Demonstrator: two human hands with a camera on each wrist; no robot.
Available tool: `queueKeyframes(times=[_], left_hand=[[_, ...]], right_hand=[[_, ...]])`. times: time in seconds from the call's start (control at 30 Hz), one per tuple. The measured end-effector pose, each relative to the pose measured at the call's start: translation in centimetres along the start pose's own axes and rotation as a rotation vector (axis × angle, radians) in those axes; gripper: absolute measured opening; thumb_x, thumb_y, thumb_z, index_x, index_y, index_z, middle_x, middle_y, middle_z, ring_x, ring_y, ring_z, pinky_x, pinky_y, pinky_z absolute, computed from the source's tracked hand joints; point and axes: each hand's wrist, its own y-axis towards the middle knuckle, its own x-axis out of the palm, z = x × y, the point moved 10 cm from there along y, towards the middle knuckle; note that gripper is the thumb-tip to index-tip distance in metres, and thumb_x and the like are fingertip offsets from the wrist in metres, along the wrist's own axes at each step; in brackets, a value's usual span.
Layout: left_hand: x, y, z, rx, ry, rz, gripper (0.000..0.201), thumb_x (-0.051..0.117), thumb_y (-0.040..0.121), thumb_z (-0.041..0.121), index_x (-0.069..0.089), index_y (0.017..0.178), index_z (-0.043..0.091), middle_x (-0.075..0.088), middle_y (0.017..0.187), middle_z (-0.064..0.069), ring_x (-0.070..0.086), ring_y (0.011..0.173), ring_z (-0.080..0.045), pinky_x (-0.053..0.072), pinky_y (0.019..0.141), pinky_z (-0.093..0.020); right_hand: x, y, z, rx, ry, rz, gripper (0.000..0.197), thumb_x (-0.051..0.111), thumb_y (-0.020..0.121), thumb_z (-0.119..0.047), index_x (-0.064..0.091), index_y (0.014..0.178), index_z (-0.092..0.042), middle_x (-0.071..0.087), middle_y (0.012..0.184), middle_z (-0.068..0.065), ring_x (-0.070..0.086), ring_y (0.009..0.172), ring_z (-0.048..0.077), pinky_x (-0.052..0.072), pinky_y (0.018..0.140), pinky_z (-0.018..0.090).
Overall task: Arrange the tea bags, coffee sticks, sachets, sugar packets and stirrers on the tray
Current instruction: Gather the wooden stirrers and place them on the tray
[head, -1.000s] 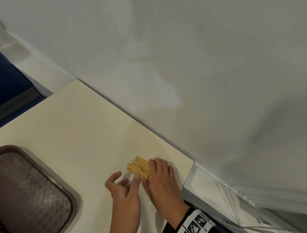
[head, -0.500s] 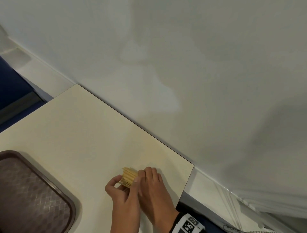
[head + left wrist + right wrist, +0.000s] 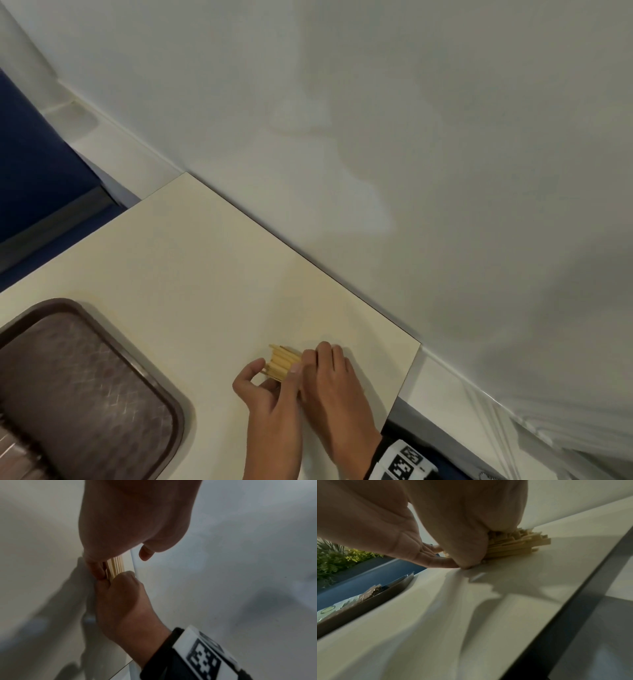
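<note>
Right of the tray (image 3: 178, 407), stirrers (image 3: 282, 363): light, stiff, loose wooden bundle, liable to scatter; left hand (image 3: 270, 407) and right hand (image 3: 337, 387) clasp its middle.

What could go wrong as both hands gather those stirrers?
1. The thin pale wooden stirrers lie uneven at their ends, so a few may slip out when the left hand and right hand lift them.
2. They sit near the cream table's edge, apart from the brown plastic tray; strays could fall off.
</note>
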Motion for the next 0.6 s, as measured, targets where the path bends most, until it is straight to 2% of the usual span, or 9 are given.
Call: queueKeyframes(times=[0.1, 0.2, 0.27, 0.3, 0.37, 0.4, 0.43, 0.5, 0.6], left_hand=[[-0.6, 0.2, -0.5, -0.020, -0.023, 0.005, 0.042, 0.063, 0.106, 0.015, 0.039, 0.139, 0.020, 0.078, 0.095, 0.005, 0.075, 0.102, -0.027, 0.052, 0.093, -0.035], [-1.0, 0.1, -0.4, -0.019, -0.039, -0.012, 0.040, 0.060, 0.108, 0.012, 0.038, 0.140, 0.021, 0.081, 0.085, 0.011, 0.076, 0.103, -0.025, 0.052, 0.100, -0.038], [-1.2, -0.1, -0.2, -0.016, -0.052, -0.013, 0.037, 0.058, 0.107, 0.007, 0.041, 0.137, 0.019, 0.080, 0.091, 0.021, 0.077, 0.103, -0.023, 0.053, 0.103, -0.039], [-1.5, -0.1, -0.3, -0.021, -0.054, -0.002, 0.035, 0.059, 0.106, 0.006, 0.044, 0.134, 0.022, 0.078, 0.103, 0.022, 0.077, 0.104, -0.022, 0.053, 0.107, -0.041], [-2.1, 0.0, -0.4, -0.040, -0.057, 0.026, 0.036, 0.060, 0.104, 0.008, 0.044, 0.123, 0.033, 0.076, 0.120, 0.002, 0.077, 0.107, -0.023, 0.052, 0.111, -0.044], [-2.5, 0.1, -0.4, -0.046, -0.066, 0.041, 0.037, 0.060, 0.103, 0.008, 0.043, 0.120, 0.035, 0.077, 0.118, -0.005, 0.077, 0.108, -0.025, 0.051, 0.112, -0.045], [-2.9, 0.2, -0.4, -0.049, -0.075, 0.053, 0.037, 0.060, 0.102, 0.007, 0.043, 0.120, 0.035, 0.078, 0.116, -0.009, 0.076, 0.109, -0.026, 0.052, 0.111, -0.044], [-3.4, 0.3, -0.4, -0.056, -0.081, 0.067, 0.035, 0.060, 0.102, 0.006, 0.045, 0.120, 0.032, 0.080, 0.111, -0.010, 0.076, 0.109, -0.029, 0.053, 0.109, -0.045], [-3.7, 0.5, -0.6, -0.074, -0.050, 0.039, 0.027, 0.064, 0.102, 0.013, 0.052, 0.120, 0.028, 0.082, 0.104, -0.010, 0.076, 0.106, -0.028, 0.055, 0.105, -0.044]], right_hand=[[-0.2, -0.1, -0.2, -0.029, 0.027, -0.016, 0.013, 0.059, 0.086, -0.016, 0.051, 0.096, -0.016, 0.059, 0.085, 0.007, 0.059, 0.073, 0.026, 0.053, 0.059, 0.037], [-0.8, 0.3, -0.1, -0.032, 0.077, -0.051, 0.031, 0.081, 0.078, -0.013, 0.054, 0.094, -0.017, 0.060, 0.083, 0.004, 0.059, 0.071, 0.024, 0.055, 0.059, 0.036], [-1.2, 0.6, 0.0, -0.024, 0.115, -0.076, 0.038, 0.086, 0.076, -0.012, 0.054, 0.095, -0.017, 0.060, 0.084, 0.004, 0.059, 0.073, 0.023, 0.055, 0.061, 0.035], [-1.5, 0.8, 0.1, -0.017, 0.138, -0.095, 0.035, 0.084, 0.079, -0.012, 0.055, 0.099, -0.015, 0.061, 0.088, 0.005, 0.061, 0.077, 0.025, 0.055, 0.065, 0.035], [-1.8, 1.4, 0.7, 0.048, 0.222, -0.207, 0.032, 0.068, 0.096, -0.017, 0.053, 0.122, -0.010, 0.061, 0.110, 0.008, 0.064, 0.100, 0.028, 0.052, 0.080, 0.035], [-1.9, 1.6, 1.2, 0.080, 0.294, -0.255, 0.037, 0.060, 0.102, -0.022, 0.045, 0.133, -0.012, 0.059, 0.117, 0.006, 0.062, 0.109, 0.029, 0.048, 0.082, 0.034], [-1.9, 1.8, 1.8, 0.116, 0.379, -0.297, 0.039, 0.056, 0.104, -0.026, 0.038, 0.137, -0.015, 0.058, 0.114, 0.004, 0.063, 0.109, 0.031, 0.044, 0.079, 0.035], [-2.0, 2.5, 2.7, 0.166, 0.507, -0.350, 0.031, 0.053, 0.104, -0.028, 0.034, 0.128, -0.019, 0.056, 0.094, 0.000, 0.065, 0.091, 0.034, 0.039, 0.069, 0.037], [-1.5, 3.1, 4.3, 0.330, 0.786, -0.446, 0.019, 0.053, 0.104, -0.023, 0.040, 0.113, -0.011, 0.055, 0.077, 0.004, 0.055, 0.064, 0.025, 0.046, 0.061, 0.033]])
